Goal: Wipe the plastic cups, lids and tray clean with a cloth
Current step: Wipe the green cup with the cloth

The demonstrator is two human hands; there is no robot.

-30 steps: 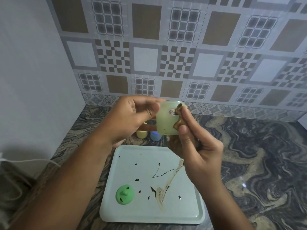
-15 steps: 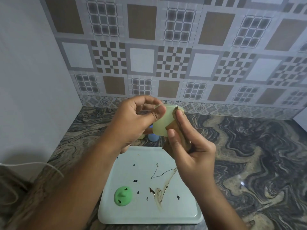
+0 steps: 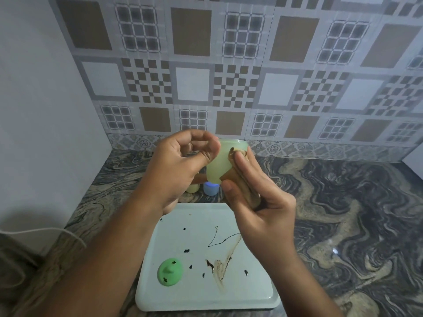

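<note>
A pale green plastic cup (image 3: 218,163) is held in the air above the far end of the tray. My left hand (image 3: 180,165) grips its rim with thumb and fingers. My right hand (image 3: 258,202) pinches a brown cloth (image 3: 242,179) and presses it against the cup's right side. Below lies a pale tray (image 3: 251,291) streaked with dark spots and a brown smear. A green lid (image 3: 169,272) with dark spots sits on the tray's near left.
A blue cup (image 3: 211,188) and a yellow cup (image 3: 192,188) stand on the marbled counter (image 3: 354,213) behind the tray, partly hidden by my hands. A tiled wall rises behind; a white cord (image 3: 45,231) runs at the left.
Both hands have lifted the cup slightly and turned it; the cloth has shifted along the cup's right side. The tray and lid have not moved.
</note>
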